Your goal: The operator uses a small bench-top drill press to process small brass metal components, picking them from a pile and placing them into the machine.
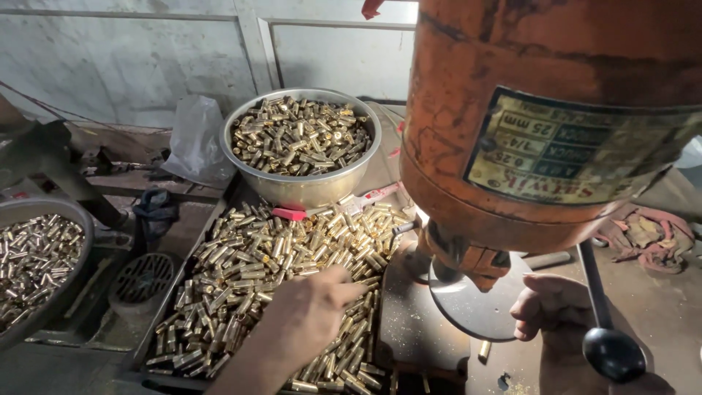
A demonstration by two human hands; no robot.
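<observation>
A dark metal tray (167, 306) holds a heap of short brass tubes (270, 256). My left hand (314, 311) reaches into the heap from below, back of the hand up, fingertips touching the tubes; I cannot tell if it grips one. My right hand (545, 307) rests with curled fingers at the right edge of the round metal table (475, 307) of an orange drill press (541, 124), nothing visible in it. A black ball-ended lever (613, 353) hangs just right of that hand.
A steel bowl (300, 183) full of brass tubes stands at the tray's far end, a red-handled item (291, 214) in front of it. A grey bowl (58, 300) with more tubes sits far left. A plastic bag (196, 139), a round grate (142, 278) and rags (647, 234) lie around.
</observation>
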